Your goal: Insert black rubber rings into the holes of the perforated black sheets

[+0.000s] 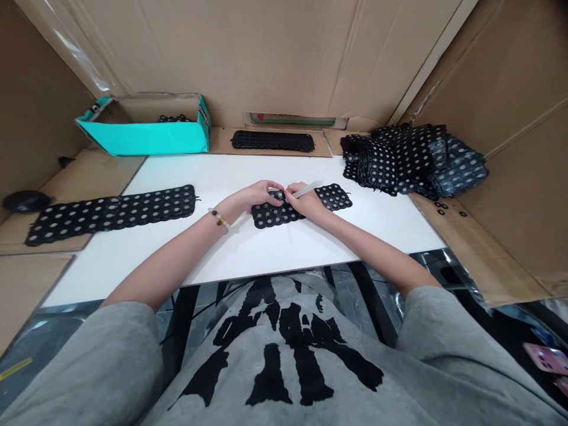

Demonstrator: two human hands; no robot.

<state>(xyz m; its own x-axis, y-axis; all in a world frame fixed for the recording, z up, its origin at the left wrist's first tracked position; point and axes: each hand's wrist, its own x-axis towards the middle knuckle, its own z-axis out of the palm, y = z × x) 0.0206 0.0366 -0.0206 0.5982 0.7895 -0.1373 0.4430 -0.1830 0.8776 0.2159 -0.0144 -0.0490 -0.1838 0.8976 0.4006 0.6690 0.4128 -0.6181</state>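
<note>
The person's right hand (308, 202) has a clenched grip around a pale, flat, spatula-like tool (306, 190), its tip against a short black perforated strip (284, 210) that lies on the white counter (222, 174). The left hand (260, 196) sits just beside it, its fingertips (278, 199) on the same strip; whether that grip pinches or only presses, I cannot tell. A beaded bracelet (218, 218) circles the left wrist. A long black dotted strip (110, 214) lies left of the hands. Beyond stand an open teal cardboard box (146, 137) and a dark perforated panel (273, 141). A heap of black dotted sheets (412, 160) sits to the right, near small black rings (441, 207).
</note>
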